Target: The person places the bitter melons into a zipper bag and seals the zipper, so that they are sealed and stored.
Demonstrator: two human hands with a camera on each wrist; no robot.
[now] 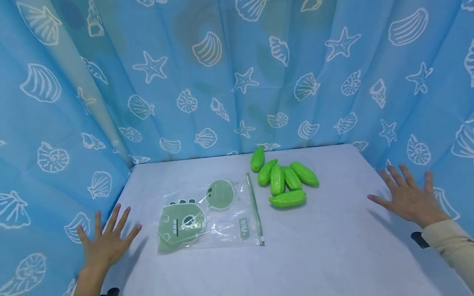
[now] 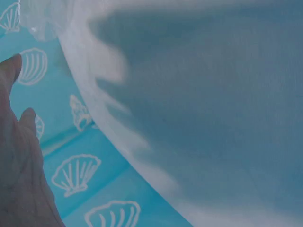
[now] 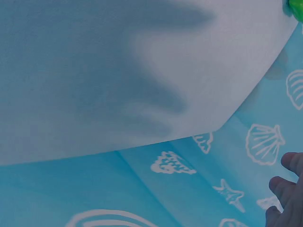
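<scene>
My left hand [image 1: 105,246] is held over the table's left edge with fingers spread, and it touches nothing. My right hand [image 1: 412,198] hovers likewise at the right edge, fingers apart and holding nothing. Nearest the left hand lies a clear zip bag [image 1: 226,224] with green cartoon prints, flat on the table, its green slider strip [image 1: 255,209] on the right side. Just right of and behind the bag, several bright green ridged gourds [image 1: 277,179] lie in a cluster. One gourd [image 1: 287,199] lies crosswise in front, another [image 1: 257,159] at the back edge.
A white-covered table [image 1: 333,246] spans the space between the hands. Blue curtains [image 1: 222,82] with white shell and starfish prints enclose it at the back and both sides. Shadows of both hands fall on the cloth.
</scene>
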